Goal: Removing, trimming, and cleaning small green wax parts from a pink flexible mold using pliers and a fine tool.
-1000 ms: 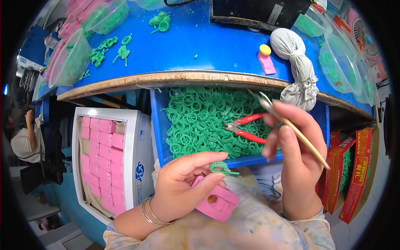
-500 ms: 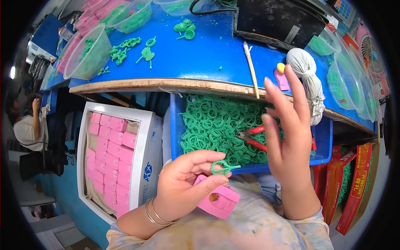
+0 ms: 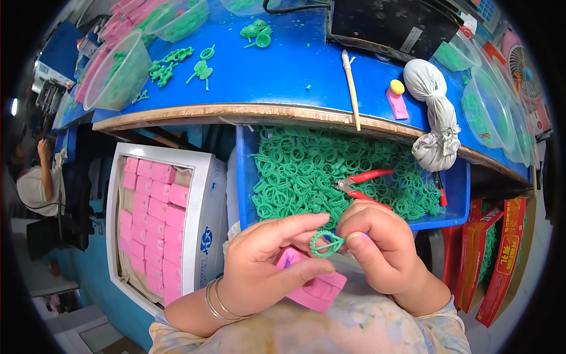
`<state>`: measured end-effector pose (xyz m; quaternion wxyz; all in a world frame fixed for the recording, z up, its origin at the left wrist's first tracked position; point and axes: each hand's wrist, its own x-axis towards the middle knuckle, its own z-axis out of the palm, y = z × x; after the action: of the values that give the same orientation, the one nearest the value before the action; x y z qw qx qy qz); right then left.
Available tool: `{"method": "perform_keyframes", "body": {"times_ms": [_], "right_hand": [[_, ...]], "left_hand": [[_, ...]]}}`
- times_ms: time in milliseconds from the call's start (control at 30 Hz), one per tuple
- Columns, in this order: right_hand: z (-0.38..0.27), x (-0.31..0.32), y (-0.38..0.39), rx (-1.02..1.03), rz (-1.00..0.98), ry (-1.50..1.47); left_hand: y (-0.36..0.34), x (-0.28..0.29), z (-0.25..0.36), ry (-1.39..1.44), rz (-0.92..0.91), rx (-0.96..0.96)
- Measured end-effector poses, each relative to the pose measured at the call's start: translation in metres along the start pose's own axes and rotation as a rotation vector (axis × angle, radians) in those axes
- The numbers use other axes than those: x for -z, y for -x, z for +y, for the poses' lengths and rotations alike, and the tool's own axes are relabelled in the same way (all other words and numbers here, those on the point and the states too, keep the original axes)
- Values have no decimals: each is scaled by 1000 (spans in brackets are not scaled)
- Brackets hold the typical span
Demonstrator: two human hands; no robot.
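My left hand, with a bangle on its wrist, is wrapped around a pink block with a hole in it. A green beaded ring with a short stem sits at its fingertips, above the block. My right hand pinches the ring's stem. Just beyond the hands, red-handled cutters lie on many green ring pieces in a blue bin. A wooden-handled tool rests on the bench above the bin.
The blue bench holds plastic tubs of green pieces, a cloth bundle, a pink yellow-topped item and a black machine. A box of pink blocks stands left, red cartons right. A person sits far left.
My right hand let go of the wooden-handled tool on the bench, then came down with fingers spread and now pinches the green ring's stem beside my left hand.
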<state>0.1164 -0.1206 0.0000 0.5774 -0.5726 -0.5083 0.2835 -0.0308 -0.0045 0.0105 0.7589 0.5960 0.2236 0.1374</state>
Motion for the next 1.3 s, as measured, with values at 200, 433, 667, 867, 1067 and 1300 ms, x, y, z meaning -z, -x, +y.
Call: {"method": "perform_keyframes", "body": {"times_ms": [200, 433, 667, 867, 1067, 1300], "right_hand": [[2, -2, 2, -16, 0, -42], [2, 1, 1, 82, 11, 113], [-7, 3, 1, 380, 37, 636], [-6, 0, 1, 478, 40, 705], [-6, -3, 2, 499, 67, 705], [-5, -2, 2, 489, 74, 700]], "left_hand": [[2, 3, -9, -139, 23, -104], [1, -1, -5, -105, 15, -109], [-5, 5, 16, -691, -66, -415], [-6, 6, 14, -877, -36, -621], [-3, 2, 13, -896, 7, -661], [-2, 3, 13, -857, -5, -612]]}}
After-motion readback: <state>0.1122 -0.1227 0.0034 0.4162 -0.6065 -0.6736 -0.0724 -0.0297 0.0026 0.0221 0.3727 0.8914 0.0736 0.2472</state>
